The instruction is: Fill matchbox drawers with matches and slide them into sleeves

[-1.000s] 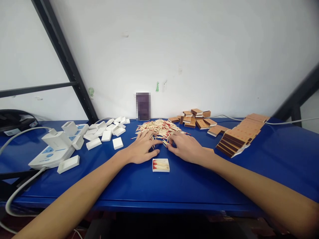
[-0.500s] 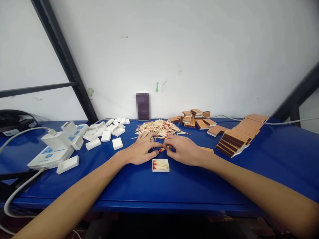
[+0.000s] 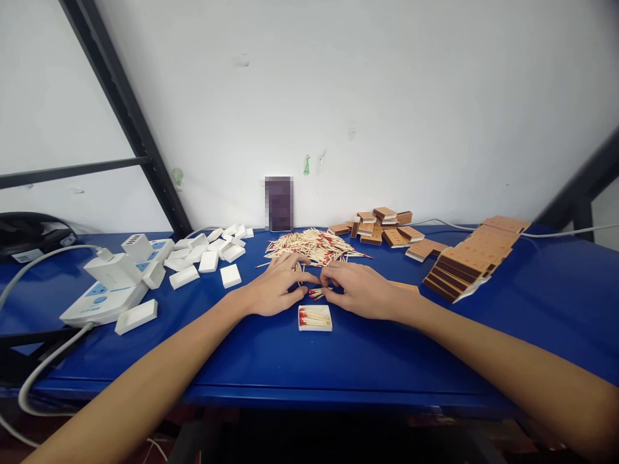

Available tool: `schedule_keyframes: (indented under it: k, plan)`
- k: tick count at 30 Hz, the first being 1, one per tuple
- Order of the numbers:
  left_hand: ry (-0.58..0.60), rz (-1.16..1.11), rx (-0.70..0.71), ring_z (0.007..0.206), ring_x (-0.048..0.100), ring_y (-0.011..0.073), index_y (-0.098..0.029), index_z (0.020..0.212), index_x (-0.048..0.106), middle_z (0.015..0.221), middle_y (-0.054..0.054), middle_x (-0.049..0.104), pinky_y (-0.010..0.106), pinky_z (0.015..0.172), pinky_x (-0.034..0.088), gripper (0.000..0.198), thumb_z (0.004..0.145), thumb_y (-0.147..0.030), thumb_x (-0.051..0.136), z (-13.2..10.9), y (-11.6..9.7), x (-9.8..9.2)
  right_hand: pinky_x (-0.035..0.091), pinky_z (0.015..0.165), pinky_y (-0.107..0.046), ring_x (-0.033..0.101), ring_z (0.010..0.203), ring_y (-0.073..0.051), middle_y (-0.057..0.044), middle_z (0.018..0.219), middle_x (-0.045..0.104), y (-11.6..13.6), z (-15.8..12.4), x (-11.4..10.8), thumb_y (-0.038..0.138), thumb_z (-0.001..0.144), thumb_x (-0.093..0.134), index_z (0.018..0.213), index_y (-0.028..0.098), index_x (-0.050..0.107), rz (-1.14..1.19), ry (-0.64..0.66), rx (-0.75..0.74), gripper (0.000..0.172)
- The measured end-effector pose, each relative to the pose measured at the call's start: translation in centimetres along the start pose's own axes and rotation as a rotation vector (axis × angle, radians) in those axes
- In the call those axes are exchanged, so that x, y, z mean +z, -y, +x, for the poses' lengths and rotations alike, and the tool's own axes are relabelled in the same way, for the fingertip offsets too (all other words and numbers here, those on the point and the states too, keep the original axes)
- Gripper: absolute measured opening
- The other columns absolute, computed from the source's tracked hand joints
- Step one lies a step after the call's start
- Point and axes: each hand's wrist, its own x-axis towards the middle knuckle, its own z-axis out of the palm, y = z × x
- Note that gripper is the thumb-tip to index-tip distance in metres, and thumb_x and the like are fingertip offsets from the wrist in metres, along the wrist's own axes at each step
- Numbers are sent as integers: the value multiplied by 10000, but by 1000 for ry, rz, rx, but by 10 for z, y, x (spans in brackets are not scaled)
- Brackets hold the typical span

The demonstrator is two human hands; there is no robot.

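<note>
A small bunch of matches (image 3: 316,294) with red heads lies on the blue table between my hands. My left hand (image 3: 275,287) rests to its left, holding nothing, its fingers spread and thumb pointing at the match heads. From the right, my right hand (image 3: 358,290) reaches over the plain match ends; its fingers are bent, with a gap between forefinger and thumb, and the thumb is at the sticks. Just in front sits a white matchbox tray (image 3: 315,328) partly filled with matches. Behind my fingers spreads a large heap of loose matches (image 3: 314,246).
White matchbox trays (image 3: 209,261) are scattered at the left, near a power strip (image 3: 104,303) with chargers and cables. Orange-brown matchboxes (image 3: 397,237) are piled at back right, beside a slanting row of matchbox sleeves (image 3: 476,254). A dark pixelated rectangle (image 3: 279,205) stands against the wall.
My right forefinger and thumb have parted a little, and more of the small bunch of matches shows between my hands. The whole view has shifted slightly.
</note>
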Motion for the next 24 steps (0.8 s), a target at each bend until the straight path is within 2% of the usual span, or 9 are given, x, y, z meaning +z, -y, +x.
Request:
schedule_keyframes:
  k: [6,18,24]
  plan:
    - [-53,55,-8,1258,385,261,-279,1123,646,1270,69,461,509,1067,292,314,921,-189,423,-1,1,-4,313,626,-270,536,761,-156,-6,848,613,6,0,4,268,908,451,826,215,484,23,-5,6,103]
    - [-36,60,-24,1230,396,270,-258,1079,655,1254,67,470,517,1072,281,292,904,-199,427,-1,-2,-6,301,622,-281,536,750,-167,-23,898,619,11,-2,3,282,913,425,855,220,455,9,26,62,90]
    - [-45,54,-9,1235,396,273,-256,1093,652,1262,65,471,507,1060,302,294,901,-201,436,-1,-1,-5,330,658,-287,559,804,-179,-22,927,631,10,-1,4,311,924,429,891,226,473,54,27,82,101]
